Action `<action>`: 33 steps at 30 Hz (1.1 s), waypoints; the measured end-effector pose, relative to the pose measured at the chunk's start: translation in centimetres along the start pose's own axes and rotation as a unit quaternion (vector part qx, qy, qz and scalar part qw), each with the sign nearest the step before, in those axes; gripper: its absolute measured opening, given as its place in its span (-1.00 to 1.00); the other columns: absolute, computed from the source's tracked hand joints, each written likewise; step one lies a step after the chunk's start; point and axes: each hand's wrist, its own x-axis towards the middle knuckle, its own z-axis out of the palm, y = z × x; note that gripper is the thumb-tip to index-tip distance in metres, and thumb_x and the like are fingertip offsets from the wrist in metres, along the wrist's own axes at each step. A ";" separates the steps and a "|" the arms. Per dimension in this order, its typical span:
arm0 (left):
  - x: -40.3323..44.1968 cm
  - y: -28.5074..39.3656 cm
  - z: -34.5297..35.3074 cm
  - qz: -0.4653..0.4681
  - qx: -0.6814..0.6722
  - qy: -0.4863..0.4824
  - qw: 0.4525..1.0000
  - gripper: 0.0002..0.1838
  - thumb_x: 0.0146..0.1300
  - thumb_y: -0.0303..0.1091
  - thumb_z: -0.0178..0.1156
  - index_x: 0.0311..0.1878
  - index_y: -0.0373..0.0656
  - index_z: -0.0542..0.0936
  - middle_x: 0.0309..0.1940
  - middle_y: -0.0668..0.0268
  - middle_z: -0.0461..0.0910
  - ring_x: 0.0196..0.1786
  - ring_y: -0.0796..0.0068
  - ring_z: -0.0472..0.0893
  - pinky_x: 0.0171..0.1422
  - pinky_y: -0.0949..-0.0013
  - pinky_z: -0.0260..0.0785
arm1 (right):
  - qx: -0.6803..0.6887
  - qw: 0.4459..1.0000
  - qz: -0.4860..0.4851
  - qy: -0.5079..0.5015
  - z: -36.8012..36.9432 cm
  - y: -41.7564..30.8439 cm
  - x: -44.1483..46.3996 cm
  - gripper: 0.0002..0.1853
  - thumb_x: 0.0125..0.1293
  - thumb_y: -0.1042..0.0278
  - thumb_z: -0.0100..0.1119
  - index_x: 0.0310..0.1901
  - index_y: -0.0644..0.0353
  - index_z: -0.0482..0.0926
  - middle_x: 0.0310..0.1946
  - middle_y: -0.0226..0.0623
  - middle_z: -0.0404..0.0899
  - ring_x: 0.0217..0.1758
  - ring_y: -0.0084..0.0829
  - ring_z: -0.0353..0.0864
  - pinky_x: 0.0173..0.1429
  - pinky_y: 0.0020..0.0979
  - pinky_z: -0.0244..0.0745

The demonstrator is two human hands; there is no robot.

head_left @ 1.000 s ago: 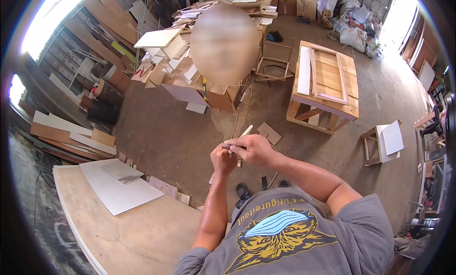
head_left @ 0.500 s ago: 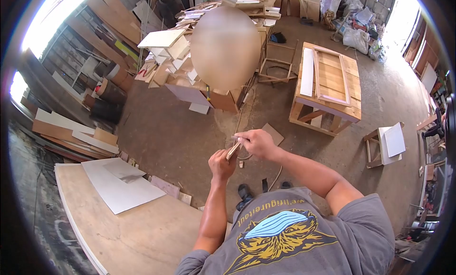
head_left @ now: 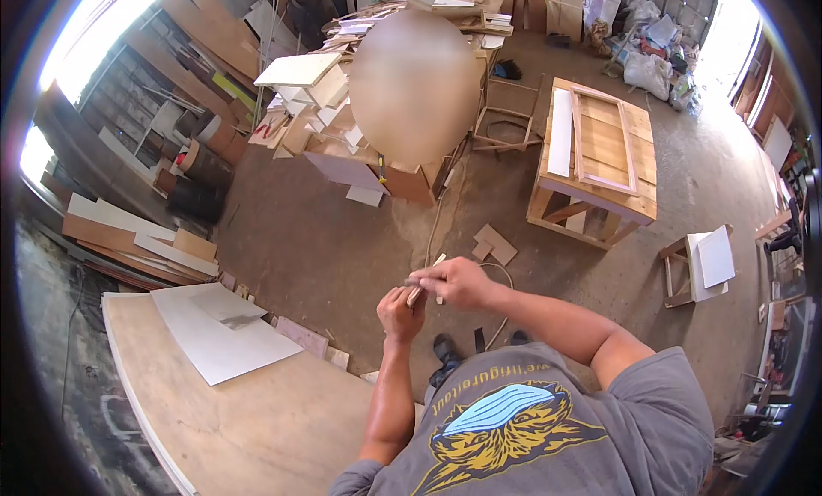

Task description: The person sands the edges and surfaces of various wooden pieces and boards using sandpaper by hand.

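My left hand [head_left: 400, 314] is closed around a narrow pale wooden strip [head_left: 416, 296], held out in front of my body above the floor. The strip slants up and away, and its far end shows just past my other hand. My right hand [head_left: 457, 284] is closed in a pinch over the strip, close to my left fingers. Something small and dark seems to sit at its fingertips, too small and partly covered to name.
Left of me stands a large curved wooden panel [head_left: 257, 410] with a white sheet [head_left: 218, 342] on it. Ahead is a cluttered workbench [head_left: 330, 145]. A wooden table [head_left: 548, 188] and a small stool [head_left: 678, 278] stand right. Board offcuts [head_left: 495, 244] and a cord lie on the floor.
My right hand has come down and nearer to my body along the strip, so more of the strip's far end shows. My left hand stays nearly in place, slightly lower.
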 end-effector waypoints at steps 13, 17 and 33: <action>0.2 1.7 -0.3 -0.013 -0.005 -0.018 1.000 -0.89 0.30 -0.30 0.48 -0.16 -0.06 0.85 -0.38 0.22 0.77 -0.36 0.13 0.73 -0.25 0.12 0.55 | -0.042 0.998 0.041 0.006 -1.0 2.3 0.6 -0.68 0.59 0.14 0.22 0.20 -0.02 0.82 -0.05 -0.12 0.85 0.02 -0.08 0.85 0.11 -0.21 0.69; -0.1 1.1 0.6 0.003 0.011 -0.026 1.000 -0.89 0.31 -0.29 0.48 -0.17 -0.06 0.85 -0.40 0.22 0.76 -0.38 0.12 0.72 -0.25 0.12 0.55 | -0.028 1.000 -0.007 0.002 -1.0 0.8 -1.2 -0.66 0.58 0.09 0.16 0.20 -0.10 0.81 0.01 -0.13 0.83 0.09 -0.04 0.81 0.18 -0.11 0.69; 2.8 5.2 3.7 0.004 -0.020 -0.048 0.999 -0.91 0.33 -0.30 0.47 -0.20 -0.07 0.83 -0.43 0.19 0.74 -0.40 0.08 0.69 -0.27 0.09 0.53 | -0.043 0.995 0.069 0.058 -5.7 4.5 -2.9 -0.66 0.59 0.14 0.19 0.24 -0.04 0.79 0.04 -0.09 0.82 0.09 -0.02 0.81 0.17 -0.11 0.67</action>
